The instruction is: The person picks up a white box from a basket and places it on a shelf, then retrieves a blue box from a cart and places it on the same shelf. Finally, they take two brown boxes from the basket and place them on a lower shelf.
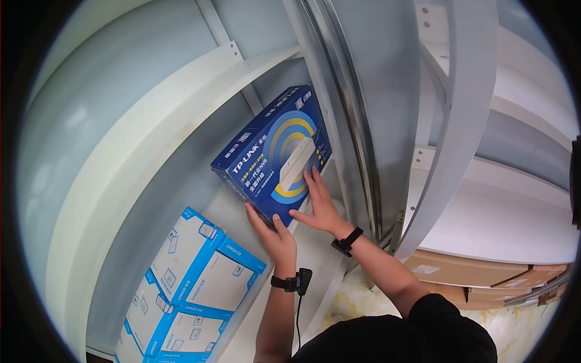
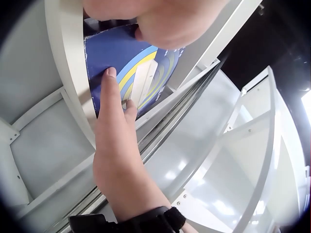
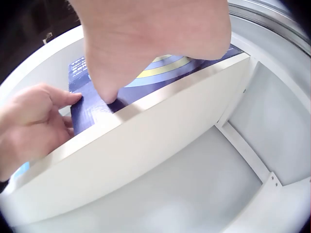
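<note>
A blue TP-LINK box [image 1: 242, 160] with yellow and pale blue arcs on its front stands tilted on a white shelf in the head view. My left hand [image 1: 279, 245] grips its near lower corner, thumb on the front face and fingers along the side. The same thumb and fingers of the left hand [image 3: 36, 121] show around the box edge in the right wrist view. My right hand [image 1: 322, 209] lies against the front face with fingers spread and fairly straight, near the printed white device. In the left wrist view the right hand [image 2: 116, 150] touches the box [image 2: 104, 51].
White and blue boxes [image 1: 209, 278] stand on the same shelf, left of my left arm. A curved white shelf board [image 1: 181, 133] runs above them. Right of the blue box rises a shiny metal rail [image 1: 345, 91]. Brown cartons [image 1: 466, 269] sit low at the right.
</note>
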Demonstrator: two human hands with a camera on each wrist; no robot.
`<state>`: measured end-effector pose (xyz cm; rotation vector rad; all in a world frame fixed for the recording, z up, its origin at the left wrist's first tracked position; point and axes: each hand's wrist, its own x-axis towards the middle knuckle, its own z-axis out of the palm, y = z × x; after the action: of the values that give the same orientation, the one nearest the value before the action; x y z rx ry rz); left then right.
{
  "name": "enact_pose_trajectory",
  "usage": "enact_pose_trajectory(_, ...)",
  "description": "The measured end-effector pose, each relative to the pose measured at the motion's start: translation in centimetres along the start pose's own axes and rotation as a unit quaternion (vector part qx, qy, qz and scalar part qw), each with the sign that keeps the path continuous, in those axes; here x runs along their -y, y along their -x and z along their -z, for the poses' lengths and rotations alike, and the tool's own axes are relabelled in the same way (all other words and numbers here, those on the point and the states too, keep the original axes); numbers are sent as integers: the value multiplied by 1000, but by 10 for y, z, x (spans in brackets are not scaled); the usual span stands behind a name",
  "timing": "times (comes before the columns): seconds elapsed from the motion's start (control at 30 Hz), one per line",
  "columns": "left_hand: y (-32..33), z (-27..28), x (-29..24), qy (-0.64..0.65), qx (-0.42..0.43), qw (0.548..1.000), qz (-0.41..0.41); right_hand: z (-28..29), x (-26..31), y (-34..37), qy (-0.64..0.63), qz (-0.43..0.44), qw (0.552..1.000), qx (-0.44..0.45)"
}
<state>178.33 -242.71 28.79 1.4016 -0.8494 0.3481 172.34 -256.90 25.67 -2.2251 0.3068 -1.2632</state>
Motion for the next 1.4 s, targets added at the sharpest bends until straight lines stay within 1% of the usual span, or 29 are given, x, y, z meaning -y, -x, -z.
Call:
enact_pose_trajectory(0.07,1,1,2,-50,5,998,-21,-4,-4,0,-24,5,1000,-1)
enact_pose_trajectory(0.23,-3,1,3,-44,20,999,0,-10,-8,-2,-67,-19,998,6)
enact_pose_trajectory(0.43,-5,3,4,-47,28,999,4,-16,-13,0,-60,-32,998,8)
enact_pose_trajectory(0.77,-1,5,3,-68,30,997,1,-16,-17,-1,-39,-20,999,9)
enact_pose_trajectory(0.97,-2,5,6,-67,34,997,0,-18,-18,0,-40,-20,999,7)
enact_pose_trajectory(1.03,-2,5,6,-68,34,997,1,-18,-19,0,-35,-35,999,20)
enact_pose_trajectory(1.4,-1,5,7,-57,39,998,5,-16,-18,1,-40,-25,999,15)
